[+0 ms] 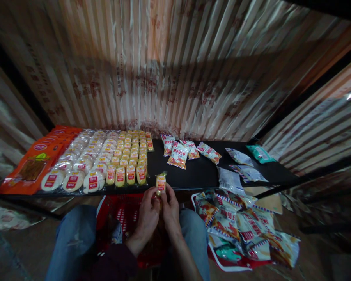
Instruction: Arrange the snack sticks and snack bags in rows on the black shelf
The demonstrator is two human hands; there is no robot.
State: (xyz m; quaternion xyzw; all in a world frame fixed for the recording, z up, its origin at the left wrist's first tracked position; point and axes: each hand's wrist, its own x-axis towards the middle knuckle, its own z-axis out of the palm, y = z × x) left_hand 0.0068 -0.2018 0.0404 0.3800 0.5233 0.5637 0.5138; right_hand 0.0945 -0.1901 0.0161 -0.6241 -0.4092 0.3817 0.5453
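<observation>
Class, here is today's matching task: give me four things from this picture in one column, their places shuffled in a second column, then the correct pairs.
Things
1. single small yellow packet with a red label
2. flat orange packets
3. teal plastic packet
4. red plastic basket

Places
A. far right end of the black shelf
B. between the person's legs
C. held by the left hand and right hand
D. far left end of the shelf

Pairs: 1-C, 2-D, 3-A, 4-B
</observation>
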